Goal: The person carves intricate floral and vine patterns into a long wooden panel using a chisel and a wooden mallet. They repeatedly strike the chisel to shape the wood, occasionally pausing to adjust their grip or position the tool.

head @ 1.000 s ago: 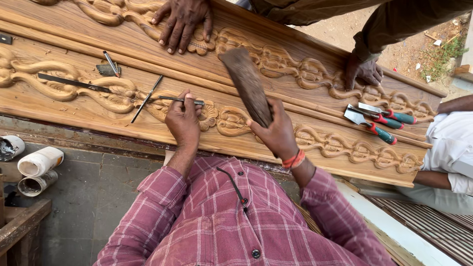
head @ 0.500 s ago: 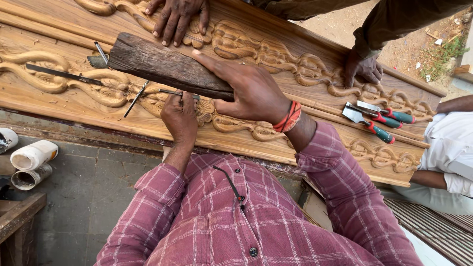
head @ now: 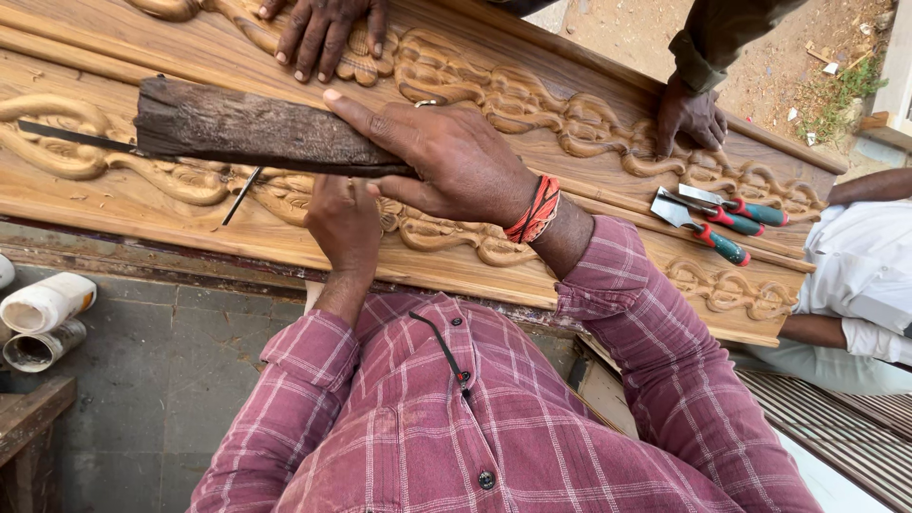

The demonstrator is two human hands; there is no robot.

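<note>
I see my right hand (head: 446,157) wrapped round one end of a dark, rough wood block (head: 256,133), fingers closed on it, index finger laid straight along the top. The block lies roughly level, just above the carved wood panel (head: 589,104), w/ its far end out to the left of frame. My left hand (head: 344,223) sits right under the block, curled shut on a thin metal chisel (head: 242,195); only the blade end shows, slanting down-left onto the carved scrollwork. Most of the grip is hidden by the block, so I can't tell exactly how the fingers lie.

A long flat blade (head: 71,138) pokes out left from behind the block, lying on the panel.

Other ppl: a second person's hand (head: 323,33) presses flat on the panel's far edge, fingers spread; another hand (head: 692,114) rests on the carving at upper right. Just beside it, three chisels w/ red-and-green handles (head: 722,223) lie on the panel. At far right, someone in a white shirt (head: 860,275). Lower left, two white containers (head: 43,318) lie on the grey tile floor (head: 161,380).
</note>
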